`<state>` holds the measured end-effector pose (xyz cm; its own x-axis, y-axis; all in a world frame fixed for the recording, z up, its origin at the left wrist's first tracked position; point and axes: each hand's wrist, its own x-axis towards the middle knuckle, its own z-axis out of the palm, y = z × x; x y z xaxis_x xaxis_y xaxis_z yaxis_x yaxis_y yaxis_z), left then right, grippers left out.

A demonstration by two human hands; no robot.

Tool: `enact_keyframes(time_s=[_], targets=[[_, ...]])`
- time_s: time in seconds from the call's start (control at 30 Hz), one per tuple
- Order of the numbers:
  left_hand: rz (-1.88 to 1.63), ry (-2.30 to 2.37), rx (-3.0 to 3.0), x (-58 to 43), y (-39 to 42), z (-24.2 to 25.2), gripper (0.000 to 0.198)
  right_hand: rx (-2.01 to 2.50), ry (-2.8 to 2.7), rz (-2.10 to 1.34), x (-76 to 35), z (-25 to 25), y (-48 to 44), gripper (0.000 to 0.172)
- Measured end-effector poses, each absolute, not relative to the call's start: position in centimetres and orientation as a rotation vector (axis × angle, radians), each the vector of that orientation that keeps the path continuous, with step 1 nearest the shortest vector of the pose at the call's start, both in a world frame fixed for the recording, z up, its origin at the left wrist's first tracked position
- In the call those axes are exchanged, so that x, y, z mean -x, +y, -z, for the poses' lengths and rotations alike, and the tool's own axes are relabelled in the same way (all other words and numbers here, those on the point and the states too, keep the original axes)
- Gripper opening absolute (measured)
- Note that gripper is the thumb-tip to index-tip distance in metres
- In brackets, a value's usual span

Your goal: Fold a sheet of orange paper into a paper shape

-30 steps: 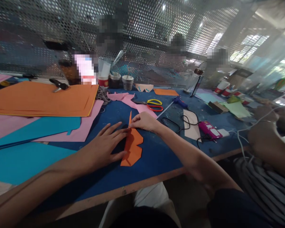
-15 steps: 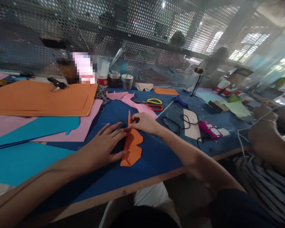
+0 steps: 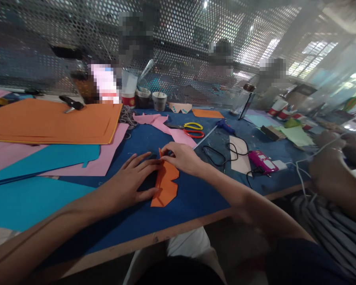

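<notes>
An orange paper cut-out (image 3: 167, 183) with a notched right edge lies on the blue tabletop in front of me. Fingers spread, my left hand (image 3: 136, 176) rests along its left edge, with the thumb and fingertips touching the paper. My right hand (image 3: 180, 157) pinches the far end of the same cut-out, where a narrow folded strip stands up. The right fingertips partly hide that strip. Beyond my right hand lie scissors (image 3: 193, 130) with one yellow and one red handle, beside a pink paper scrap (image 3: 178, 134).
Orange sheets (image 3: 47, 122) and blue paper (image 3: 38, 202) cover the left side. On the right are a blue glue gun (image 3: 225, 126) with a black cord, a beige paper piece (image 3: 239, 158) and a magenta box (image 3: 262, 162). Cups (image 3: 159, 101) stand at the back. Another person's arm (image 3: 338, 178) is at far right.
My right hand's fingers have slid slightly along the standing strip, and less of the strip shows above them. My left hand stays in about the same place.
</notes>
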<state>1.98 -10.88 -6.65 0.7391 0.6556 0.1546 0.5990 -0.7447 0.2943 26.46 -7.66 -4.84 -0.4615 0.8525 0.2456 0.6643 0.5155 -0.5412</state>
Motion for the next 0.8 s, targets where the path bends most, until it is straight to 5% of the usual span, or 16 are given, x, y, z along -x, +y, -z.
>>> enact_keyframes(time_s=[0.8], targets=[[-0.461, 1.021, -2.695, -1.4, -10.9, 7.8, 0.067, 0.915, -2.603, 0.060, -27.1, 5.3, -9.7, 0.018]])
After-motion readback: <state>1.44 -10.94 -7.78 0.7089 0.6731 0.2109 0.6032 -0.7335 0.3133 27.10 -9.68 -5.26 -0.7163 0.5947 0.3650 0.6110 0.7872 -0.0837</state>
